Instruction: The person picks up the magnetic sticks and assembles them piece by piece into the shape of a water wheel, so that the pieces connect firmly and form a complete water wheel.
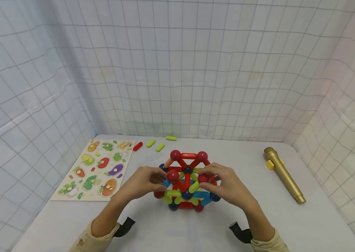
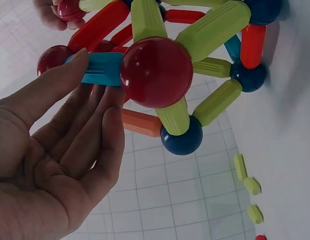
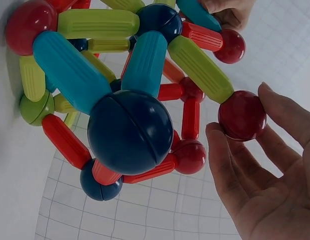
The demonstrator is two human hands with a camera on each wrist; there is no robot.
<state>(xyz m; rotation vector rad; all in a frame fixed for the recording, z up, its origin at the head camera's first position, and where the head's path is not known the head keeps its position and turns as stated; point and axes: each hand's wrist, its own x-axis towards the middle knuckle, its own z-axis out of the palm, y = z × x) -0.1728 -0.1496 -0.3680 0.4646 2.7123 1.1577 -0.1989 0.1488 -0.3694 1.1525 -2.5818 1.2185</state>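
Note:
A structure of magnetic rods and balls (image 1: 187, 182), with red, blue, green and orange pieces, stands on the table between both hands. On its left side, my left hand (image 1: 141, 182) pinches a light blue rod (image 2: 102, 69) between thumb and fingers. That rod runs between two red balls, one of them the large near ball (image 2: 156, 72). At the right, my right hand (image 1: 227, 183) grips a red ball (image 3: 242, 115) between thumb and fingertips. A green rod (image 3: 201, 70) joins this ball to a dark blue ball (image 3: 159, 22). The far side of the structure is partly hidden.
Behind the structure lie a loose red rod (image 1: 137, 146) and several green rods (image 1: 160, 147). A board with vegetable pictures (image 1: 83, 150) is at the left, a gold toy microphone (image 1: 285, 175) at the right. Grid-patterned cloth walls (image 1: 190, 87) enclose the white table (image 1: 243, 154).

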